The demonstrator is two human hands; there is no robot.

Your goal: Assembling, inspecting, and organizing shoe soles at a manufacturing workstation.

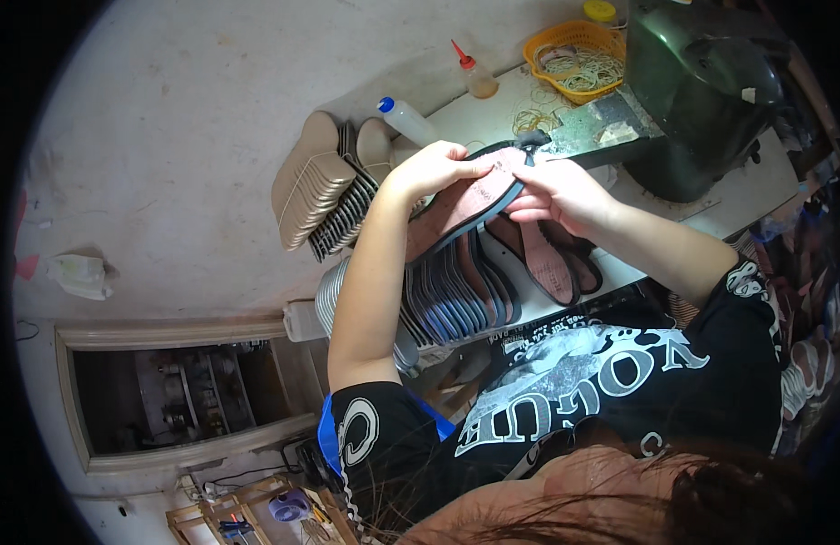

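A pink-topped shoe insole (pixel 464 204) with a dark blue-grey edge is held tilted at the working end of a green machine. My left hand (pixel 435 170) is closed on its far part, thumb pressed on the pink face. My right hand (pixel 558 193) pinches the edge at the tip, right beside the machine's small black head (pixel 532 140). Part of the insole's far edge is hidden behind my left hand. Just below my right hand, more pink insoles (pixel 547 263) lie on the white table. A long row of stacked insoles (pixel 452 295) stands on edge under the held one.
Bundles of beige insoles (pixel 313 182) tied with bands stand at the left. A blue-capped bottle (pixel 407 121), a red-tipped squeeze bottle (pixel 477 76) and a yellow basket (pixel 576 41) of rubber bands sit at the back. The bulky green machine (pixel 701 100) occupies the right of the white table (pixel 756 177).
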